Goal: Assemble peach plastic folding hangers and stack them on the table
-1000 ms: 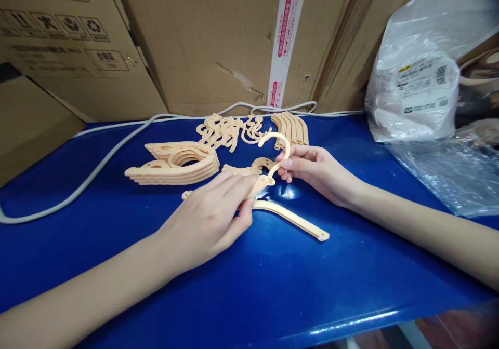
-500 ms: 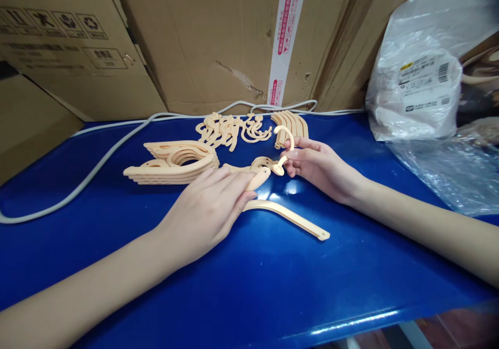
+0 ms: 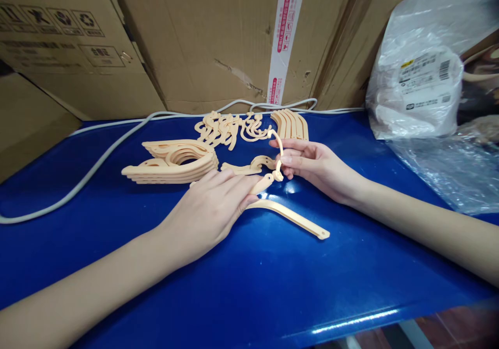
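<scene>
My left hand [image 3: 218,211] is closed around a cream plastic hanger arm [image 3: 262,184], whose holed end pokes out past the thumb. Between the fingertips of my right hand [image 3: 312,164] is a curved hanger hook [image 3: 279,146], held upright. The hook's round base is at the arm's holed end; whether they touch I cannot tell. Behind my left hand lies a hanger piece with a ring-shaped part [image 3: 244,169], partly hidden. In front, a loose hanger arm [image 3: 290,216] rests on the blue table, its left end covered by my left hand.
Stacked hanger pieces [image 3: 171,172] lie at left. Further back are a pile of hooks [image 3: 220,128] and a row of hanger arms [image 3: 290,124]. A white cable [image 3: 105,159] runs along the table [image 3: 249,292]. Cardboard boxes [image 3: 218,37] and plastic-wrapped packages [image 3: 417,89] stand behind.
My right hand has brought the hook slightly left and down, turning it so its base meets the view at the arm's end. My left hand has shifted slightly right with the arm.
</scene>
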Demonstrator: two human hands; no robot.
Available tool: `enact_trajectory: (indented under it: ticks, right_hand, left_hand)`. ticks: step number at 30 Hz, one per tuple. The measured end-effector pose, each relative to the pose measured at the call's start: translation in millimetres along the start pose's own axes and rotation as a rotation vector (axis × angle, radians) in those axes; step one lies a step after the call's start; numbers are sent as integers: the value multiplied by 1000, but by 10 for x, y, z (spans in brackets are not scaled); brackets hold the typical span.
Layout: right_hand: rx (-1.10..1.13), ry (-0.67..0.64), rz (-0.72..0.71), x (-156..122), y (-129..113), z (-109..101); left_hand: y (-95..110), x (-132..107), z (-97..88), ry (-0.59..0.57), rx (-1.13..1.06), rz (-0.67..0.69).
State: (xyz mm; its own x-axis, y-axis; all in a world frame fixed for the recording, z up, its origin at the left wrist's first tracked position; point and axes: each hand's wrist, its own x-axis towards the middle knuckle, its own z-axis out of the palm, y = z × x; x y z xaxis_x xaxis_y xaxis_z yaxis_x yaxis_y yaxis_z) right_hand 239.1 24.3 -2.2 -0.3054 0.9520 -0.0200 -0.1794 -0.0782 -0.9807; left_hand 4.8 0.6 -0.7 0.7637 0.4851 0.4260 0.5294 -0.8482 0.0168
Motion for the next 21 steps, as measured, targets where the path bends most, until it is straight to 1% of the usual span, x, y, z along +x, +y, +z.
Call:
enact_trajectory:
  ticks: [5,12,16,21]
  right_hand:
    - [-40,-8,-8,8,14,-13]
    - [-52,-35,-22,6,24,-22]
    - [-84,-56,-61,8,47,-38]
    - [-105,-57,-57,9,53,-52]
  left_hand:
    - [11,-6,2,12,117,64]
    - [15,-27,2,43,199,113]
    - [16,-27,-1,52,230,120]
    - [36,-16,-3,41,246,122]
